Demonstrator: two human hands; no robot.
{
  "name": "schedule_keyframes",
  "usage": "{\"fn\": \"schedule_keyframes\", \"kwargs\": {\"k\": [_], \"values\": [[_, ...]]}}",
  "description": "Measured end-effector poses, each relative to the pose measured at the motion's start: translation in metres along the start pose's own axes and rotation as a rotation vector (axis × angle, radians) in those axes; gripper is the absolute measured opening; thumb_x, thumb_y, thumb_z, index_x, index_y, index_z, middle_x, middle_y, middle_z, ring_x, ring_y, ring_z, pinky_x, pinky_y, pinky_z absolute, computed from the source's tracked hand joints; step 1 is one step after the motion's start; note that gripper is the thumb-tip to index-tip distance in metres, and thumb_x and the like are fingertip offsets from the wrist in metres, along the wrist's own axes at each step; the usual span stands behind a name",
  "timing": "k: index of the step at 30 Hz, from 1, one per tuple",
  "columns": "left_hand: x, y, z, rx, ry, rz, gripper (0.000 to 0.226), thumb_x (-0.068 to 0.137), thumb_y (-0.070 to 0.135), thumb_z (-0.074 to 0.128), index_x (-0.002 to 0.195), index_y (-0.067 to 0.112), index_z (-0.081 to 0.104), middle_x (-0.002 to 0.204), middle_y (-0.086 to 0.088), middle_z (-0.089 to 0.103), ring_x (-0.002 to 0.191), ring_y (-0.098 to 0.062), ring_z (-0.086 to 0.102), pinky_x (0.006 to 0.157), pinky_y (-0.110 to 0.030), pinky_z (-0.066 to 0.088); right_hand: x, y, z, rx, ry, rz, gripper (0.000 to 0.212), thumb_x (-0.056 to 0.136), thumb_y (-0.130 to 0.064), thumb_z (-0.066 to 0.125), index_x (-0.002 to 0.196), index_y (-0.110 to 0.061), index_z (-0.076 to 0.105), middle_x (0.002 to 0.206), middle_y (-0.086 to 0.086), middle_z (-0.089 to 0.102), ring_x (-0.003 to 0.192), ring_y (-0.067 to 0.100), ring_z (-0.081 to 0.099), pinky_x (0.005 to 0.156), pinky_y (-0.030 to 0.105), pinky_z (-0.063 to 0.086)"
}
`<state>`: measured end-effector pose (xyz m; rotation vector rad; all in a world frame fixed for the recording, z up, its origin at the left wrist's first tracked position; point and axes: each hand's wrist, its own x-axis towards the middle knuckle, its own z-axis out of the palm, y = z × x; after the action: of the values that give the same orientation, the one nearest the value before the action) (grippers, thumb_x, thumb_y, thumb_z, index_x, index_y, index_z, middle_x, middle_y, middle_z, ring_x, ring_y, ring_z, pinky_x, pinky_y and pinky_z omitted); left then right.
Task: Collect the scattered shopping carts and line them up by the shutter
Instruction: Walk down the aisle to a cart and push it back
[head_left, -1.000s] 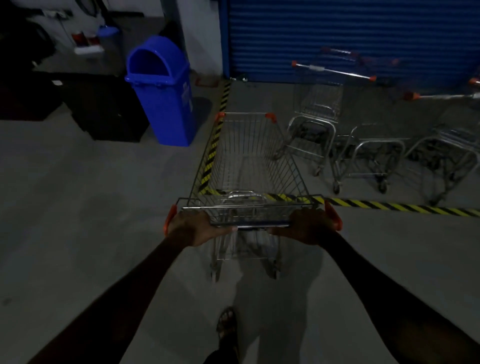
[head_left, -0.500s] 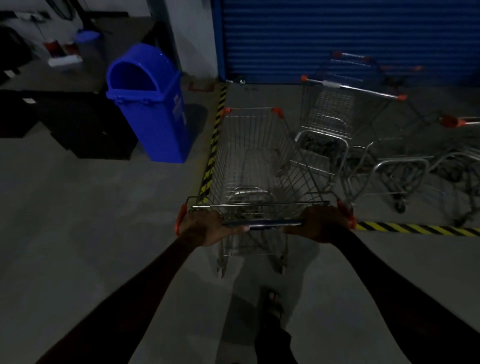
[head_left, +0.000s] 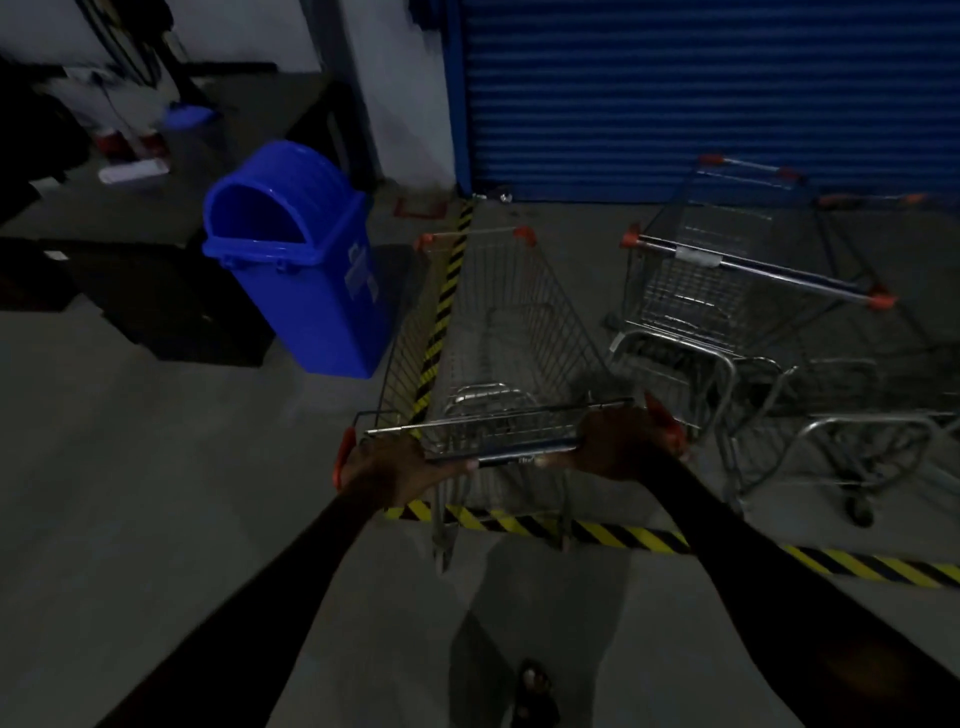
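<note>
Clearly both hands, left hand (head_left: 402, 465) and right hand (head_left: 621, 441), clamp the handlebar of the empty silver wire shopping cart (head_left: 498, 332). Gripping wide likely helps steer it beside the parked wire cart (head_left: 727, 291), toward the blue roller shutter (head_left: 701, 93).

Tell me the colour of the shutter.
Blue shutter, clearest in the head view.

left hand (head_left: 400, 470): curled round left end of cart handle (head_left: 519, 452).
right hand (head_left: 618, 441): curled round right end of same handle.
held cart (head_left: 498, 332): wire basket reaches ahead of the grip, straddling striped floor tape (head_left: 447, 291).
parked carts (head_left: 727, 291): right of the grip, before blue shutter (head_left: 701, 93).
blue bin (head_left: 301, 260): ahead-left of the grip.
foot (head_left: 535, 691): below the grip.
</note>
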<state>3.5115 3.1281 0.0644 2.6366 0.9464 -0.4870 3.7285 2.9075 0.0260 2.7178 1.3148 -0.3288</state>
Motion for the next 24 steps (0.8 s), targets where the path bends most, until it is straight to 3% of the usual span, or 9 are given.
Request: {"fn": "schedule_keyframes", "kwargs": {"k": [3,7,10,12,15,19,22,24], "values": [[0.027,0.011,-0.023,-0.033,0.002,0.042,0.101,0.083,0.097,0.040,0.134,0.015,0.070,0.136,-0.006,0.071,0.130,-0.026,0.062,0.119,-0.047,0.031,0.051,0.014,-0.002,0.009,-0.003,-0.034,0.123,0.052,-0.116,0.008,0.100,-0.027,0.078,0.104,0.000,0.076,0.106,0.026,0.069,0.114,0.056,0.040],[0.067,0.017,-0.046,-0.026,0.002,0.041,0.096,0.084,0.097,0.038,0.132,0.021,0.072,0.134,-0.003,0.072,0.133,-0.024,0.060,0.124,-0.050,0.022,0.106,0.031,-0.005,-0.012,-0.002,-0.072,0.094,0.069,-0.109,0.031,0.085,-0.026,0.071,0.088,-0.005,0.070,0.098,0.022,0.069,0.113,0.055,0.041],[0.106,0.013,-0.050,-0.001,0.004,-0.003,0.114,0.074,0.107,0.028,0.126,0.017,0.074,0.125,-0.004,0.076,0.125,-0.026,0.065,0.126,-0.056,0.018,0.137,0.037,-0.017,-0.020,-0.001,-0.069,0.106,0.062,-0.114,0.023,0.096,-0.029,0.077,0.098,-0.005,0.075,0.103,0.020,0.069,0.118,0.056,0.032],[0.136,0.006,-0.052,0.019,0.015,-0.032,0.127,0.062,0.115,0.018,0.125,0.020,0.074,0.125,-0.003,0.076,0.126,-0.027,0.065,0.127,-0.063,0.015,0.161,0.044,-0.022,0.007,0.026,-0.053,0.110,0.057,-0.116,0.020,0.102,-0.034,0.078,0.102,-0.007,0.077,0.105,0.018,0.070,0.114,0.053,0.036],[0.164,0.003,-0.058,0.055,-0.011,-0.034,0.128,0.060,0.116,0.013,0.125,0.026,0.075,0.133,-0.001,0.073,0.134,-0.027,0.059,0.128,-0.063,0.008,0.180,0.048,-0.030,0.015,0.071,-0.019,0.111,0.052,-0.118,0.017,0.112,-0.045,0.075,0.108,-0.013,0.076,0.112,0.015,0.069,0.116,0.048,0.036],[0.208,-0.004,-0.065,0.017,-0.069,-0.015,0.137,0.051,0.119,0.012,0.117,0.018,0.077,0.119,-0.009,0.077,0.115,-0.032,0.069,0.116,-0.063,0.039,0.207,0.053,-0.037,0.002,0.069,0.043,0.108,0.052,-0.118,0.016,0.110,-0.047,0.074,0.115,-0.015,0.075,0.122,0.018,0.066,0.118,0.053,0.031],[0.226,-0.003,-0.077,0.020,-0.128,0.024,0.132,0.055,0.118,0.015,0.116,0.018,0.076,0.114,-0.004,0.078,0.112,-0.031,0.069,0.117,-0.059,0.037,0.218,0.052,-0.046,-0.036,0.046,0.031,0.101,0.062,-0.113,0.021,0.098,-0.036,0.075,0.107,-0.011,0.075,0.112,0.017,0.068,0.116,0.046,0.035],[0.232,-0.003,-0.083,-0.037,-0.154,0.054,0.117,0.061,0.115,0.025,0.128,0.031,0.072,0.111,-0.002,0.077,0.111,-0.030,0.070,0.113,-0.050,0.042,0.221,0.050,-0.052,0.005,0.019,0.018,0.114,0.057,-0.114,0.007,0.102,-0.035,0.076,0.106,-0.011,0.075,0.111,0.016,0.068,0.116,0.045,0.034]]}}
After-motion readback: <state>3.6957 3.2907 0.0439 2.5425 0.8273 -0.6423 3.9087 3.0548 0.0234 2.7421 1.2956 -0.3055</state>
